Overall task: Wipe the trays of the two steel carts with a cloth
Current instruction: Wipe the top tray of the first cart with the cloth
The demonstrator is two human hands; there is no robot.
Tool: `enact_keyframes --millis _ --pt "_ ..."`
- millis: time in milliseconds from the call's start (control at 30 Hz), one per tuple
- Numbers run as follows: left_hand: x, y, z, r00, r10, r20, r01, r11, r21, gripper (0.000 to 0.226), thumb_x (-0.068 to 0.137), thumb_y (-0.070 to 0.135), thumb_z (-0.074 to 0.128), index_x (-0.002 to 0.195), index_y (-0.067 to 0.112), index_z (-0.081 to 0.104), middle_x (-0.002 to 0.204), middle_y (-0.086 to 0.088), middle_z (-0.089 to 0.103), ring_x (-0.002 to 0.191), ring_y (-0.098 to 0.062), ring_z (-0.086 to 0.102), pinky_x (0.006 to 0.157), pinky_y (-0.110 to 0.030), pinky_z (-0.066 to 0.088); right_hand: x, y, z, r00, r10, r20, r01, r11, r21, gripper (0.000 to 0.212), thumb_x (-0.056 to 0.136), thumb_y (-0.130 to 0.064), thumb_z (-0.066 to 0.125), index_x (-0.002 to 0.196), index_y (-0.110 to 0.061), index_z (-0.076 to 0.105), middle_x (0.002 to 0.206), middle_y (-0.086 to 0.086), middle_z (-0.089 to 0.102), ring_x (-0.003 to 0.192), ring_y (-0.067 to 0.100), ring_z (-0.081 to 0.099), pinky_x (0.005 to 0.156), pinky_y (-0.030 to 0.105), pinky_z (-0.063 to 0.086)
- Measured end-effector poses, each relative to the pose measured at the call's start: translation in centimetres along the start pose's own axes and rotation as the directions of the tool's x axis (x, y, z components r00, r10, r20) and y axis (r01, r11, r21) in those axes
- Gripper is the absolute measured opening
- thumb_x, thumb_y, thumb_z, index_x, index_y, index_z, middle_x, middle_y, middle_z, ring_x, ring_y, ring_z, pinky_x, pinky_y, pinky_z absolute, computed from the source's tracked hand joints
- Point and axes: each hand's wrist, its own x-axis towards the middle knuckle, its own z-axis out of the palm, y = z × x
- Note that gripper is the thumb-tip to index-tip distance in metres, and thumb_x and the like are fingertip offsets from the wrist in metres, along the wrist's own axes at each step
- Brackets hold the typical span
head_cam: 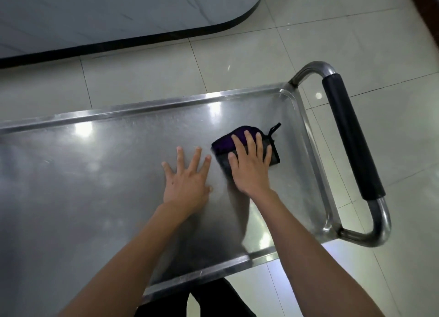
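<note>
The pale tiled floor (261, 55) fills the upper and right parts of the frame, and a light counter with a dark base (118, 12) curves across the upper left. Below it, the steel cart's top tray (71, 174) spreads over the whole left and middle, its shiny bottom catching spots of light and its raised rim running along the far edge. At the right end of the tray the cart's handle (351, 140) loops out, a steel tube with a black sleeve along its middle.

Both my bare forearms come up from the bottom edge. My left hand (187, 174) lies flat on the bare tray near the centre of the frame, fingers spread and straight, holding nothing. Just right of it, my right hand (251, 164) presses flat on the cloth (235, 138), fingers straight on top of it. The cloth is folded, purple and dark grey, with a small black loop at its far corner, and sits on the tray bottom towards the handle end.
</note>
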Motion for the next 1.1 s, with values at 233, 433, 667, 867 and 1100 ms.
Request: enact_keyframes --millis 233,433,667,867,1100 --pt "-0.2 0.2 -1.1 0.998 -0.038 0.051 0.036 0.999 0.039 0.081 0.096 0.062 0.041 0.156 0.036 -0.007 0.165 0.006 -0.018 0.15 -0.042 -0.017 0.113 -0.072 0.014 -12.9 2.8 1.8 0.999 -0.007 0.041 0.007 1.0 -0.015 0.056 0.103 -0.05 0.018 0.157 -0.035 0.019 0.167 0.003 0.008 0.153 0.027 -0.007 0.121 0.057 -0.003" --pt "-1.3 1.0 -2.4 0.992 -0.069 0.106 0.071 0.997 -0.012 0.08 0.099 0.057 0.045 0.158 0.038 -0.005 0.166 0.006 -0.019 0.151 -0.037 -0.018 0.116 -0.07 0.007 -22.4 3.4 3.2 0.999 -0.026 0.046 0.028 0.998 -0.053 0.055 0.104 -0.046 0.026 0.157 -0.029 0.026 0.166 0.007 0.014 0.154 0.031 0.0 0.121 0.059 0.004" --pt "-3.3 1.0 -1.3 0.995 -0.088 0.044 0.09 0.995 -0.042 0.082 0.096 0.057 0.053 0.158 0.041 0.0 0.167 0.006 -0.013 0.152 -0.035 -0.015 0.118 -0.067 0.007 -26.5 2.2 4.1 0.998 -0.036 0.06 0.038 0.999 -0.039 0.055 0.104 -0.045 0.031 0.156 -0.028 0.029 0.166 0.008 0.014 0.153 0.033 0.003 0.121 0.06 0.003" --pt "-4.3 -0.3 -0.2 0.994 -0.089 -0.064 0.085 0.994 -0.069 0.087 0.092 0.067 0.049 0.159 0.027 0.01 0.168 -0.002 0.001 0.154 -0.029 0.0 0.121 -0.055 0.015 -25.5 1.0 4.7 0.997 0.001 0.08 0.003 0.999 -0.052 0.056 0.105 -0.046 0.021 0.158 -0.03 0.02 0.167 0.006 0.006 0.153 0.032 -0.005 0.121 0.059 0.0" --pt "-6.1 -5.9 -0.8 0.957 -0.153 -0.247 0.13 0.986 -0.107 0.057 0.093 0.056 0.056 0.14 0.026 0.046 0.157 -0.009 0.028 0.148 -0.034 0.016 0.117 -0.06 0.016 -20.6 -2.4 4.9 0.999 0.026 0.043 -0.024 0.998 -0.052 0.056 0.104 -0.046 0.024 0.158 -0.031 0.02 0.167 0.007 0.007 0.153 0.032 -0.005 0.12 0.061 0.002"
